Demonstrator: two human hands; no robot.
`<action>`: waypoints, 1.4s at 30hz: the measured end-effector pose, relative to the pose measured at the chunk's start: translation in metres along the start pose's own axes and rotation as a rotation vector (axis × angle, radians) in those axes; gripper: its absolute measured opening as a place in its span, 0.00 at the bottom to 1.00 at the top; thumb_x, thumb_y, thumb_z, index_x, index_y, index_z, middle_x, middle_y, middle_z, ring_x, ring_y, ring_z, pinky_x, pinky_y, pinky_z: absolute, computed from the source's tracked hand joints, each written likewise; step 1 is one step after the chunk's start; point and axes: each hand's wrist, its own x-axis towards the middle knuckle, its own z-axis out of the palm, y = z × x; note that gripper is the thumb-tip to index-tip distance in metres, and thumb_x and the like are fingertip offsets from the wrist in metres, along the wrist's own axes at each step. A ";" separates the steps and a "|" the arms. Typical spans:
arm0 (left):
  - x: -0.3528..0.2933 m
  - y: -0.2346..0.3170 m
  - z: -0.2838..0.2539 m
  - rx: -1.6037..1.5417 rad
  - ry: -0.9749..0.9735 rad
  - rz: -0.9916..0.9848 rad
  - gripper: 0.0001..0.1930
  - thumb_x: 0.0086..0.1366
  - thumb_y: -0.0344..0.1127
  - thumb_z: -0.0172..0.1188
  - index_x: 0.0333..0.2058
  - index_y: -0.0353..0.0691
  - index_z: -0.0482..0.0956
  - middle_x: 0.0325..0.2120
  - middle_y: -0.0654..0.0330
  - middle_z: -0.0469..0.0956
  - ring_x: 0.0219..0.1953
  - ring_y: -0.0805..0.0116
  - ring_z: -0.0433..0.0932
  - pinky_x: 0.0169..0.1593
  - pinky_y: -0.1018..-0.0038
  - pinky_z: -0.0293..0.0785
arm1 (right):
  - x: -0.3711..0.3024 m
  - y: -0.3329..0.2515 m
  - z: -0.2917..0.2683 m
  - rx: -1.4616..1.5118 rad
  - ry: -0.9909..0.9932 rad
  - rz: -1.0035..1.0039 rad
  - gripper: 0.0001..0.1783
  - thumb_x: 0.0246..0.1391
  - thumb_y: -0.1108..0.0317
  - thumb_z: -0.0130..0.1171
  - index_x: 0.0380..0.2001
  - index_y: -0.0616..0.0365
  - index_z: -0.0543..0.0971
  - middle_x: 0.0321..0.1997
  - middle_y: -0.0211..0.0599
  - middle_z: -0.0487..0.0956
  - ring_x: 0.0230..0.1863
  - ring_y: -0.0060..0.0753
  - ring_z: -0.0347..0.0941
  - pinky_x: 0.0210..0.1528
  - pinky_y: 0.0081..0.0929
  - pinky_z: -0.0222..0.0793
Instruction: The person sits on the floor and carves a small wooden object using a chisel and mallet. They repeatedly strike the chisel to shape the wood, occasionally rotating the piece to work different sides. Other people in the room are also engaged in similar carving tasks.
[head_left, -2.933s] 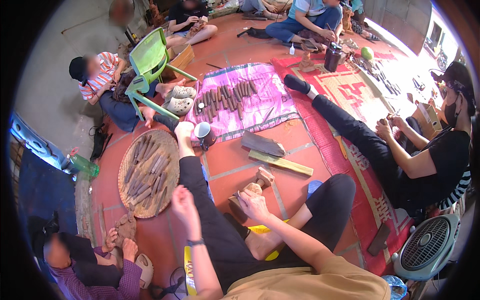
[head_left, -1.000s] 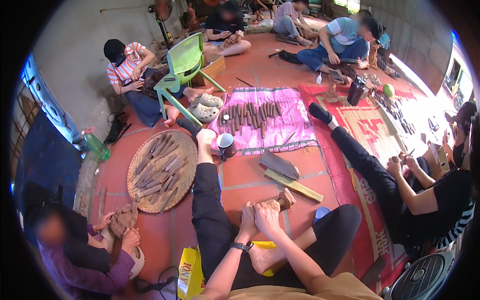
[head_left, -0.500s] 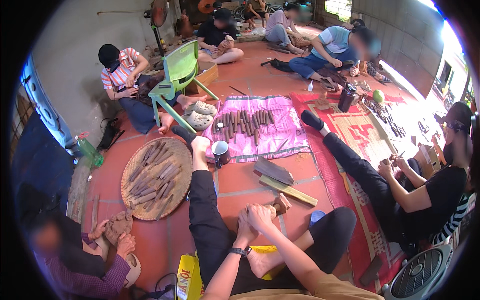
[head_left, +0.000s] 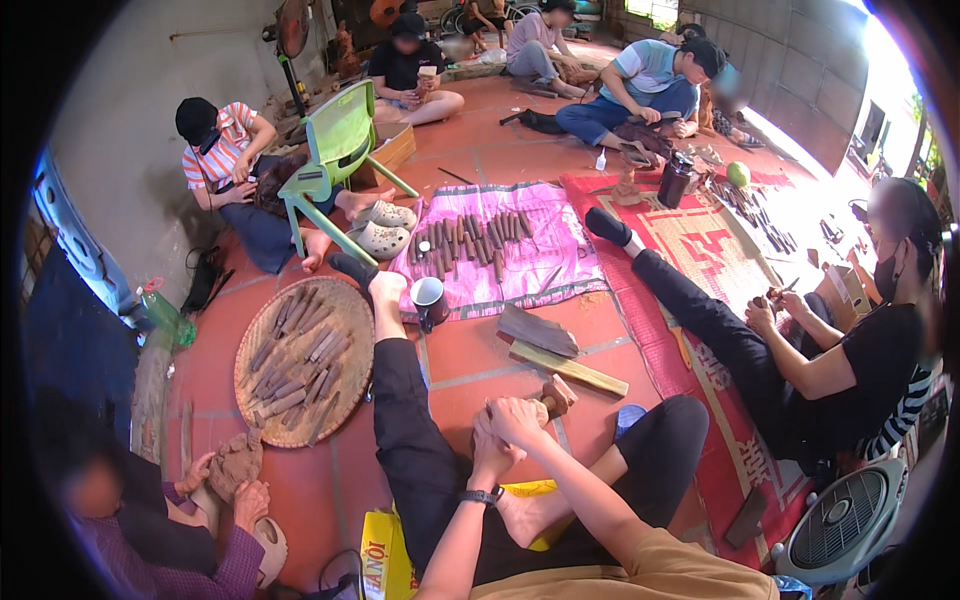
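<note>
My left hand (head_left: 493, 446), with a dark watch on its wrist, is closed low in front of me between my legs. Pressed against it, my right hand (head_left: 520, 420) has its fingers wrapped round. Out past the knuckles juts a light brown carved wooden piece (head_left: 560, 396), with a rounded part and a blockier end. My fingers hide the rest of it, along with any tool inside the grip. Just beyond lie a dark wooden slab (head_left: 538, 331) and a greenish wooden strip (head_left: 570, 369), partly overlapping on the tiles.
Left of my outstretched leg sits a round woven tray (head_left: 364, 400) of wood-handled tools. More lie on a pink cloth (head_left: 560, 270), with a mug (head_left: 428, 300) near its edge. A green chair (head_left: 340, 130), a fan (head_left: 840, 530) and a red mat (head_left: 640, 300) surround me. Several people work nearby.
The whole view has shifted slightly. My hands stay together around the wooden piece, with the right fingers curled more tightly. At the back, a person in black holds a block more upright.
</note>
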 end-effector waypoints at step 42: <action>-0.003 -0.008 0.000 -0.089 0.089 -0.187 0.60 0.35 0.37 0.76 0.65 0.32 0.47 0.60 0.39 0.55 0.61 0.37 0.61 0.63 0.52 0.62 | -0.015 -0.008 0.015 0.051 0.283 -0.024 0.18 0.55 0.53 0.56 0.29 0.58 0.82 0.27 0.48 0.81 0.29 0.51 0.81 0.31 0.46 0.75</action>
